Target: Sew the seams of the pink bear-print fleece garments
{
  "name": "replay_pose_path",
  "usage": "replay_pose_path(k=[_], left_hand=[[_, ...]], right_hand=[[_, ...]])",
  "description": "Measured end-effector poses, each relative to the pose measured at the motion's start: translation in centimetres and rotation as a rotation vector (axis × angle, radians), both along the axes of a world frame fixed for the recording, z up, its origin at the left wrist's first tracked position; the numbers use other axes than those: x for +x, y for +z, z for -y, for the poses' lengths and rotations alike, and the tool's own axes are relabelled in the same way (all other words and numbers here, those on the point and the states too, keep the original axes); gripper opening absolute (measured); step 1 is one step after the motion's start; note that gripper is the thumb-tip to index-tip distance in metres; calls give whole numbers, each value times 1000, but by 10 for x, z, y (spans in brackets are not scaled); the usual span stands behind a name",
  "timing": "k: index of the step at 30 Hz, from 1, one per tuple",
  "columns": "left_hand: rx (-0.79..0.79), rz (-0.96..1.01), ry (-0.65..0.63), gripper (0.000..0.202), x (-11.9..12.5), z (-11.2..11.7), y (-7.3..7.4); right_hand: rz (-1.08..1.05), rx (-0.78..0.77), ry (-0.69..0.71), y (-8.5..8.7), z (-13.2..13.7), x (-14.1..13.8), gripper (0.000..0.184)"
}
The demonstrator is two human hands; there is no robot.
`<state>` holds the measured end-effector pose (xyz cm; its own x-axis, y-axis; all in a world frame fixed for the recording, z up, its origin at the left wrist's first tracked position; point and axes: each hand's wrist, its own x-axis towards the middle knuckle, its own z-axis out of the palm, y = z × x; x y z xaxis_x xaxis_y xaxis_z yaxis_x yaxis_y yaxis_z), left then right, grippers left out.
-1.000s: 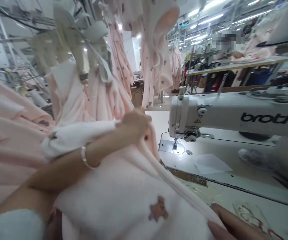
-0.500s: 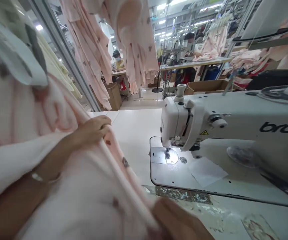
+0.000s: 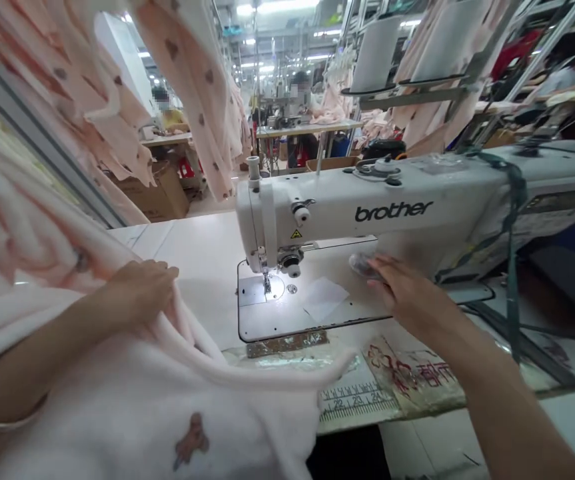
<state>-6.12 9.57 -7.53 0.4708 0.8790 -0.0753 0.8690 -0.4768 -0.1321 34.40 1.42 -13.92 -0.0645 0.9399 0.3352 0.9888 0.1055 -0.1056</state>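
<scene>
My left hand point(image 3: 140, 293) is closed around the folded upper edge of a pale pink fleece garment point(image 3: 247, 407) with small brown bear prints. The cloth hangs over the table's front left and spreads below my wrist. My right hand point(image 3: 412, 300), off the cloth, reaches over the bed of a white sewing machine point(image 3: 317, 213). Its fingers are stretched out with the thumb apart, close beside a clear round object point(image 3: 361, 265). Whatever lies under the palm is hidden. A small white paper piece point(image 3: 324, 298) lies between the needle plate and this hand.
The presser foot point(image 3: 267, 285) stands under the machine's lit head. A printed ruler strip point(image 3: 357, 397) runs along the table's front edge. Pink garments point(image 3: 202, 100) hang at the back left, and thread cones point(image 3: 377, 53) stand above the machine. Other people sit at tables farther back.
My right hand has left the garment's edge and moved right onto the machine bed. My left hand keeps its grip. The view has turned right, and the dark slim tool on the bed is no longer visible.
</scene>
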Motion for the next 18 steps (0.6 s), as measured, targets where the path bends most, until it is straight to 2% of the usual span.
replay_pose_path(k=[3, 4, 6, 8, 11, 13, 14, 15, 18], left_hand=[[-18, -66, -59, 25, 36, 40, 17], [-65, 6, -120, 27, 50, 56, 20], [-179, 180, -250, 30, 71, 87, 21], [-243, 307, -340, 32, 82, 109, 16], [-308, 373, -344, 32, 87, 117, -1], [-399, 375, -322, 29, 91, 112, -13], [-434, 374, -320, 26, 93, 109, -17], [-453, 378, -325, 21, 96, 107, -20], [-443, 445, -365, 9, 96, 114, -14]], right_hand=[[47, -36, -8, -23, -22, 10, 46], [61, -42, -3, -29, -23, 10, 46], [83, -47, 8, -39, -15, 14, 46], [94, -42, 22, -41, 5, 22, 45], [108, 16, -15, -32, 41, 26, 43], [70, 108, -4, -19, 60, 10, 40], [24, 140, 40, -12, 68, -4, 38], [-61, 160, 147, -5, 75, -21, 36], [-269, 4, 425, 13, 96, -69, 29]])
